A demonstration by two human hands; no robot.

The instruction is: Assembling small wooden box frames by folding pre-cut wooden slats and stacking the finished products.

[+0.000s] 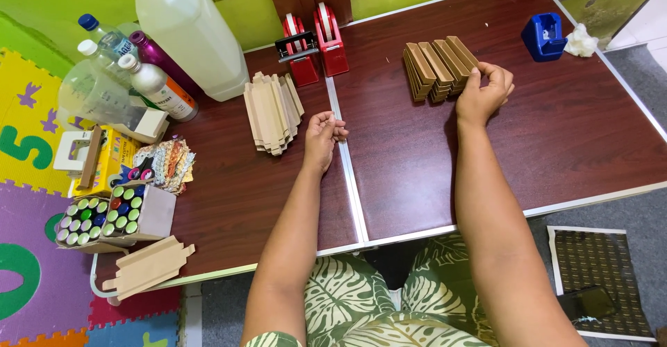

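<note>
Left hand [322,138]: near, loosely curled, empty, on bench [577,131]. Right hand [484,93]: grip grasping folded brown card stack [436,65], far right; best squared evenly.

Both your bare forearms reach forward, roughly parallel and well apart. Your left hand [322,138] lies low with the fingers loosely curled inward, thumb side up, gripping nothing. Your right hand [484,93] stretches farther ahead, wrist straight, its fingers bent over and knuckles raised, thumb tucked to the left.
</note>
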